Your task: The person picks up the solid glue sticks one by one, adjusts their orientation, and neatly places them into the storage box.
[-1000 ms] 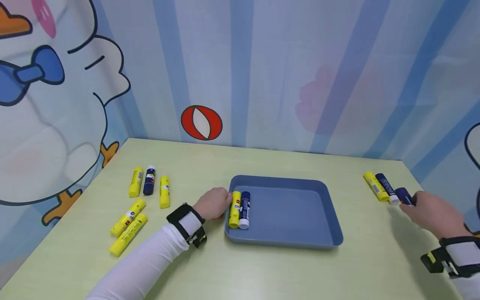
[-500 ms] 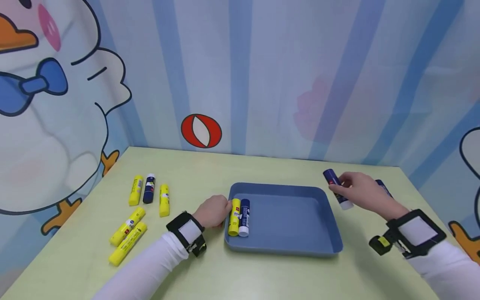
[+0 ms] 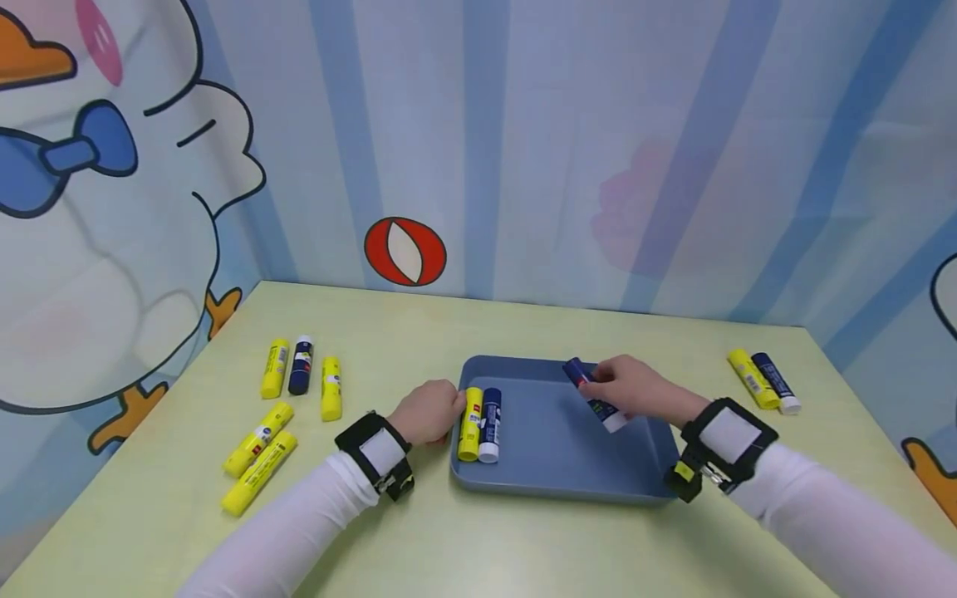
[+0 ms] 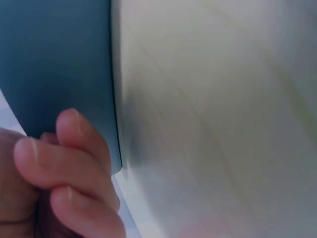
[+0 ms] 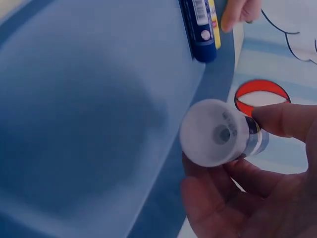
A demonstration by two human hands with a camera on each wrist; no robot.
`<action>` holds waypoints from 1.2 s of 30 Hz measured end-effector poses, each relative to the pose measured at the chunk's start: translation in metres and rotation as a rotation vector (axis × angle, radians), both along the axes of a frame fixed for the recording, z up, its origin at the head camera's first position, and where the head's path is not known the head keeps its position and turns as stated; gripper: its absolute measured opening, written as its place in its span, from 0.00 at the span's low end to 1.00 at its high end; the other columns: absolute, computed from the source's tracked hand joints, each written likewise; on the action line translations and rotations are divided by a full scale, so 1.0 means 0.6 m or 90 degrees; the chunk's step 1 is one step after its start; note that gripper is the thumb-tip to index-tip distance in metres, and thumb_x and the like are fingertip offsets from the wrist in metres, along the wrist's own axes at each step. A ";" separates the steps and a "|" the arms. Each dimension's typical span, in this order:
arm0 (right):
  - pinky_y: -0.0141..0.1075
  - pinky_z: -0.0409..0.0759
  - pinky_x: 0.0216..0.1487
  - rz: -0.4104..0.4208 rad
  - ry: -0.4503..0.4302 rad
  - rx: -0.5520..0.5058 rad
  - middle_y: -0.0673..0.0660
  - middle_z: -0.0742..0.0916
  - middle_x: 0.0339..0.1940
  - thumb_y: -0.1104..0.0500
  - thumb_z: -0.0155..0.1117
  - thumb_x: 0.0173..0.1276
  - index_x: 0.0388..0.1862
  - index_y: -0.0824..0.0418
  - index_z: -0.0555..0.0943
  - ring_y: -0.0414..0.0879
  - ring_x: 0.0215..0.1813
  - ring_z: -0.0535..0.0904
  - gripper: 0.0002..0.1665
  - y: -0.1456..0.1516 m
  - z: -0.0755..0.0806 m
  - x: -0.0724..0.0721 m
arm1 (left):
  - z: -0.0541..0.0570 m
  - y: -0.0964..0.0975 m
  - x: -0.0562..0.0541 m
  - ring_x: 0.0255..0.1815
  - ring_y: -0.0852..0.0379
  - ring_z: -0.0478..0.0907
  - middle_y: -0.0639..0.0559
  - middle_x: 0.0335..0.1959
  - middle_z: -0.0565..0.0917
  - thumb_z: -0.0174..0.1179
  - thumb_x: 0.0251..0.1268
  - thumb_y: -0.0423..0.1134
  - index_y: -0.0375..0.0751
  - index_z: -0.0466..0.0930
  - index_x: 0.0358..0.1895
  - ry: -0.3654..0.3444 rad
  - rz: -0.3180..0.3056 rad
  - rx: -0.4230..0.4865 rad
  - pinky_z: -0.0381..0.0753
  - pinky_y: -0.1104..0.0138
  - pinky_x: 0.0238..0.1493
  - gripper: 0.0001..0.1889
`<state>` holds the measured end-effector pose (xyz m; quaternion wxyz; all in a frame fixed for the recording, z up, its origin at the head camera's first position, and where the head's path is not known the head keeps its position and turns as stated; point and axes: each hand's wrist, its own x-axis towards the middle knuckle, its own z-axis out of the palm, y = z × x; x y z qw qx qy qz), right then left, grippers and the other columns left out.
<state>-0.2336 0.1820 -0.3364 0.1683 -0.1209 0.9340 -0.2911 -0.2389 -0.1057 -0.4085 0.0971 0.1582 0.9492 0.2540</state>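
Note:
My right hand pinches a dark blue glue stick between thumb and fingers, tilted above the right half of the blue-grey tray. In the right wrist view its white end faces the camera. My left hand grips the left rim of the tray, its fingers curled against the outer wall in the left wrist view. Inside the tray, along the left wall, a yellow glue stick and a dark blue one with a white end lie side by side.
On the table, several yellow glue sticks and a dark blue one lie at the left. A yellow glue stick and a dark blue one lie at the far right. A printed curtain stands behind the table.
My right hand has lifted a dark blue glue stick from the group at the right and carried it left over the tray. The left hand has stayed at the tray's rim.

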 end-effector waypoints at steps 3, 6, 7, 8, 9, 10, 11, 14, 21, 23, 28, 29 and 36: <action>0.39 0.80 0.30 0.024 -0.037 -0.003 0.57 0.82 0.32 0.54 0.59 0.71 0.47 0.69 0.80 0.45 0.29 0.79 0.18 -0.023 -0.011 -0.004 | 0.002 0.000 0.001 0.04 0.60 0.64 0.56 0.04 0.69 0.41 0.79 0.42 0.40 0.73 0.19 -0.005 0.003 -0.002 0.62 0.70 0.12 0.25; 0.36 0.78 0.29 0.035 -0.062 0.011 0.56 0.82 0.30 0.54 0.60 0.71 0.45 0.68 0.81 0.44 0.27 0.78 0.17 -0.045 -0.023 -0.011 | 0.002 -0.001 0.004 0.05 0.60 0.64 0.56 0.04 0.69 0.41 0.79 0.41 0.39 0.73 0.19 -0.008 0.006 0.001 0.62 0.69 0.12 0.24; 0.36 0.78 0.28 0.037 -0.068 0.019 0.56 0.82 0.30 0.54 0.60 0.71 0.44 0.68 0.81 0.44 0.27 0.77 0.16 -0.053 -0.028 -0.013 | 0.000 -0.001 0.005 0.05 0.60 0.64 0.56 0.04 0.69 0.41 0.79 0.41 0.39 0.73 0.19 -0.008 0.007 0.001 0.62 0.70 0.12 0.24; 0.35 0.77 0.28 0.038 -0.068 0.032 0.55 0.81 0.29 0.54 0.61 0.70 0.43 0.67 0.82 0.43 0.27 0.77 0.16 -0.060 -0.032 -0.016 | -0.001 -0.002 0.006 0.05 0.60 0.64 0.56 0.04 0.69 0.41 0.79 0.41 0.40 0.73 0.19 -0.007 0.007 0.001 0.62 0.70 0.12 0.24; 0.35 0.77 0.27 0.040 -0.066 0.045 0.55 0.81 0.28 0.54 0.61 0.70 0.42 0.67 0.82 0.43 0.27 0.76 0.16 -0.067 -0.036 -0.017 | -0.003 -0.002 0.007 0.05 0.60 0.64 0.57 0.04 0.69 0.41 0.79 0.41 0.40 0.73 0.20 -0.007 0.008 0.001 0.62 0.70 0.12 0.24; 0.34 0.77 0.27 0.043 -0.063 0.059 0.55 0.81 0.28 0.54 0.61 0.70 0.41 0.67 0.83 0.43 0.27 0.76 0.15 -0.074 -0.038 -0.018 | -0.004 -0.003 0.008 0.05 0.60 0.64 0.56 0.04 0.69 0.41 0.79 0.41 0.39 0.73 0.20 -0.006 0.008 0.001 0.62 0.70 0.12 0.24; 0.34 0.77 0.26 0.048 -0.058 0.073 0.54 0.81 0.27 0.54 0.62 0.70 0.39 0.66 0.83 0.43 0.27 0.75 0.15 -0.081 -0.041 -0.019 | -0.005 -0.003 0.008 0.05 0.60 0.64 0.56 0.05 0.69 0.41 0.79 0.41 0.39 0.73 0.20 -0.004 0.009 0.001 0.62 0.70 0.12 0.24; 0.33 0.75 0.24 0.059 -0.050 0.105 0.52 0.79 0.23 0.55 0.62 0.69 0.34 0.64 0.84 0.42 0.25 0.74 0.13 -0.098 -0.048 -0.019 | -0.007 -0.005 0.008 0.05 0.60 0.64 0.56 0.05 0.69 0.41 0.79 0.41 0.39 0.73 0.20 -0.002 0.009 0.001 0.62 0.70 0.12 0.23; 0.35 0.76 0.21 0.041 -0.080 0.113 0.53 0.79 0.17 0.53 0.60 0.70 0.26 0.62 0.81 0.42 0.19 0.75 0.16 -0.128 -0.055 -0.016 | -0.005 -0.006 0.007 0.04 0.60 0.63 0.56 0.03 0.68 0.42 0.78 0.40 0.39 0.72 0.18 0.007 0.006 -0.005 0.61 0.70 0.12 0.24; 0.36 0.77 0.21 0.025 -0.095 0.104 0.55 0.82 0.18 0.52 0.59 0.71 0.27 0.63 0.80 0.43 0.19 0.77 0.17 -0.133 -0.058 -0.015 | -0.004 -0.006 0.007 0.03 0.61 0.63 0.57 0.03 0.67 0.42 0.78 0.40 0.40 0.71 0.18 0.013 0.000 -0.006 0.61 0.70 0.12 0.24; 0.37 0.78 0.23 0.012 -0.129 0.090 0.58 0.83 0.21 0.52 0.58 0.72 0.32 0.65 0.78 0.45 0.18 0.79 0.16 -0.144 -0.062 -0.016 | -0.001 -0.002 0.008 0.03 0.62 0.63 0.56 0.03 0.67 0.42 0.78 0.40 0.40 0.71 0.18 0.015 -0.004 -0.009 0.62 0.70 0.12 0.23; 0.37 0.78 0.23 0.011 -0.135 0.088 0.58 0.84 0.22 0.52 0.58 0.72 0.33 0.65 0.77 0.45 0.18 0.80 0.16 -0.146 -0.062 -0.016 | 0.000 -0.001 0.008 0.03 0.62 0.63 0.56 0.03 0.67 0.42 0.78 0.40 0.40 0.71 0.18 0.013 -0.002 -0.010 0.62 0.70 0.12 0.23; 0.39 0.79 0.26 0.019 -0.144 0.110 0.57 0.86 0.19 0.49 0.58 0.72 0.29 0.65 0.81 0.46 0.21 0.83 0.21 -0.154 -0.058 -0.019 | 0.012 0.004 0.008 0.04 0.61 0.64 0.56 0.04 0.68 0.42 0.78 0.40 0.39 0.71 0.20 0.004 0.008 -0.011 0.62 0.70 0.13 0.22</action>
